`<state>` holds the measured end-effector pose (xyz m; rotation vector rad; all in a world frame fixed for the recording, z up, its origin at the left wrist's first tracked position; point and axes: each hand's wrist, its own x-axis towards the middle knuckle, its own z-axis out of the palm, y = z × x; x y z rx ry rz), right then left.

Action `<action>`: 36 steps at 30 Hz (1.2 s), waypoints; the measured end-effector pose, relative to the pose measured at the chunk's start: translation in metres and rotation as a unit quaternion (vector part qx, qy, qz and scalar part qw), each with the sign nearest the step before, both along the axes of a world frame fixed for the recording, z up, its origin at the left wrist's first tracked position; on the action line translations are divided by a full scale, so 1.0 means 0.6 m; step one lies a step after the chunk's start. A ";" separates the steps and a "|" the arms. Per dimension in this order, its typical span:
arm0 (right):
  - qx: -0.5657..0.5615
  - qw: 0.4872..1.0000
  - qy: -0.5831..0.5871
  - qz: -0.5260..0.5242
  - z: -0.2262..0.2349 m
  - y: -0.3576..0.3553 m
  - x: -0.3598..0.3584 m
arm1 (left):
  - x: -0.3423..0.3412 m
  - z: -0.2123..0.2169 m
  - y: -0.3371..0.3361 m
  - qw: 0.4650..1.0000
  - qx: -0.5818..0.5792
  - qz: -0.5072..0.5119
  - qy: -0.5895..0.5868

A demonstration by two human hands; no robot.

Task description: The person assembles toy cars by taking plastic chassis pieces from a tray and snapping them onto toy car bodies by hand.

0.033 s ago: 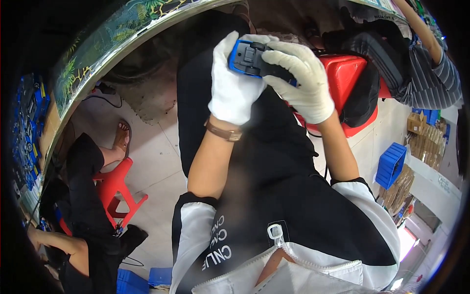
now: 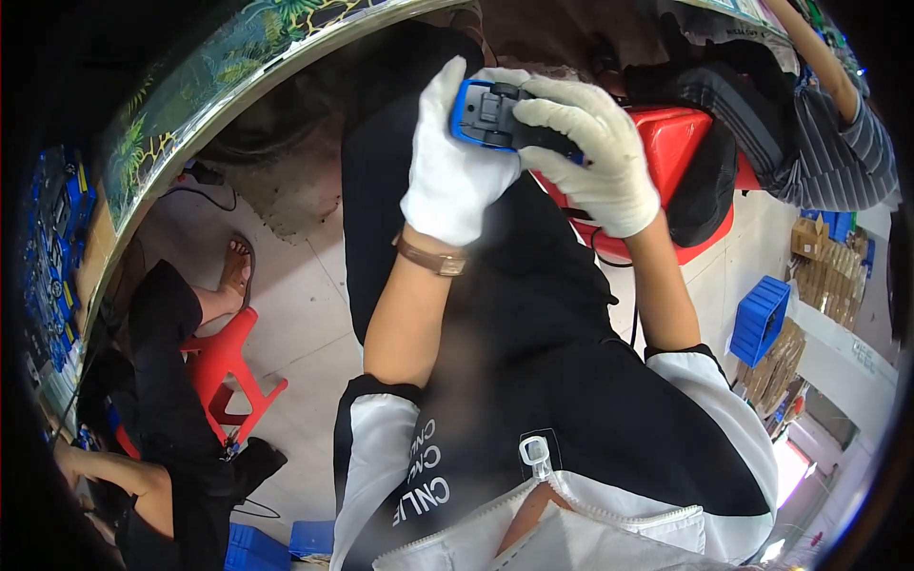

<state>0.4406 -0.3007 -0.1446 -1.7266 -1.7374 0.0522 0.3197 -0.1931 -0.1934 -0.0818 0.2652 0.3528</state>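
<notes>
A blue crate (image 2: 760,319) sits at 3 o'clock on the floor; its contents are hard to make out, though brown cartons (image 2: 826,257) stack just beyond it. Near 12 o'clock both gloved hands close on a small blue toy car (image 2: 484,114), perhaps underside up. The left hand (image 2: 455,162) cups it from below, and the right hand (image 2: 590,152) wraps its fingers over the far end, hiding that part. A red stool (image 2: 678,152) lies behind the hands. Open floor spreads at 9 o'clock.

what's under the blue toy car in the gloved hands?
Under the blue toy car: the person's black-trousered lap. Beside it, a red plastic stool. Left hand and right hand cover the car's far side.
</notes>
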 end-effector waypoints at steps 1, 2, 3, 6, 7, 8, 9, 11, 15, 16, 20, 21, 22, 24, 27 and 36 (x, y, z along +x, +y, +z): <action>-0.009 0.999 0.000 0.032 0.008 -0.004 0.015 | -0.003 -0.002 0.004 0.997 0.027 -0.042 -0.063; -0.039 0.998 0.021 0.042 0.017 -0.010 0.026 | -0.004 -0.002 0.005 0.995 0.030 -0.061 -0.068; -0.054 0.996 0.025 0.069 0.024 -0.014 0.039 | -0.004 0.000 0.005 0.994 0.033 -0.081 -0.073; -0.070 0.991 -0.024 0.112 0.047 -0.017 0.055 | -0.006 -0.005 0.002 0.989 0.040 -0.131 -0.052; -0.063 0.988 -0.033 0.138 0.051 -0.016 0.054 | -0.006 -0.008 0.004 0.979 0.042 -0.167 -0.107; -0.056 0.984 -0.041 0.164 0.057 -0.014 0.054 | -0.007 -0.014 0.002 0.980 0.036 -0.162 -0.112; -0.056 0.984 -0.040 0.163 0.066 -0.011 0.054 | -0.007 -0.018 -0.002 0.980 0.031 -0.157 -0.118; -0.024 0.976 -0.193 0.097 0.084 -0.004 0.052 | -0.001 -0.008 -0.008 0.985 0.069 -0.118 -0.101; 0.072 0.983 -0.159 -0.053 0.073 -0.026 0.050 | 0.008 -0.004 -0.016 0.985 0.119 -0.060 -0.105; 0.098 0.985 -0.110 -0.093 0.059 -0.037 0.046 | 0.012 0.007 -0.018 0.987 0.100 -0.057 -0.115; 0.072 0.949 0.191 -0.240 0.006 -0.064 0.007 | 0.018 0.007 -0.028 0.991 0.121 0.002 -0.057; 0.041 0.945 0.214 -0.242 -0.002 -0.066 0.001 | 0.019 0.003 -0.027 0.991 0.122 -0.001 -0.058; 0.015 0.933 0.255 -0.253 -0.004 -0.064 -0.009 | 0.018 -0.002 -0.025 0.991 0.120 0.001 -0.051; -0.014 0.925 0.279 -0.257 -0.003 -0.056 -0.027 | 0.018 -0.003 -0.029 0.987 0.160 0.029 0.018; -0.048 0.955 0.162 -0.242 -0.001 -0.047 -0.035 | 0.019 0.004 -0.040 0.979 0.184 0.073 0.046; -0.087 0.953 0.084 -0.278 0.004 -0.013 -0.044 | 0.032 -0.011 -0.056 0.956 0.261 0.108 0.075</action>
